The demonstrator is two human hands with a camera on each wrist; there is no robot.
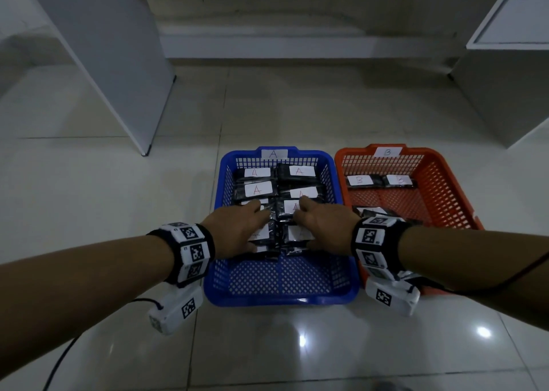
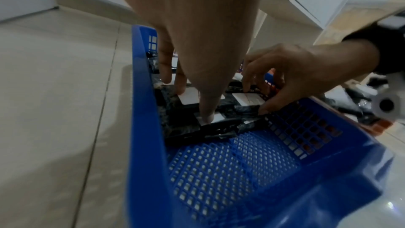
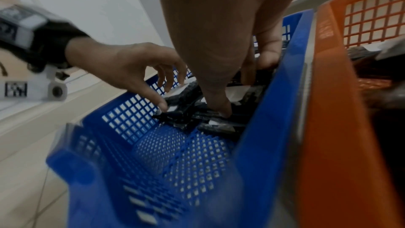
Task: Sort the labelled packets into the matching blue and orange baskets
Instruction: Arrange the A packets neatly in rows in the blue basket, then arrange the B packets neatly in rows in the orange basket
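1. I judge the sorting well along: the blue basket (image 1: 221, 179), tagged A, already carries two columns of black packets with white A labels, and the orange basket (image 1: 445, 179) to the right of my right wrist, tagged B, has two B packets (image 1: 378, 180) at its far end and a few more dark packets near my right wrist. No packets lie loose on the tile floor (image 1: 104, 182) to the left of my left arm, so what seems left is to tidy the A rows and finish anything hidden behind my right forearm, which I cannot see.
2. My left hand (image 1: 237, 227) is inside the blue basket, fingers spread and fairly straight, with fingertips (image 2: 207, 116) pressing down on the left A packet (image 2: 190, 97); it clamps nothing.
3. My right hand (image 1: 322, 227) is just beside the left one, apart from it, fingers curved down onto the right A packet (image 1: 292, 206). Its thumb and fingertips touch the packet's edges, but whether they truly pinch it I cannot tell.
4. The remaining A packets (image 1: 277, 179) lie just beyond both sets of fingertips, and bare blue mesh shows between my wrists.
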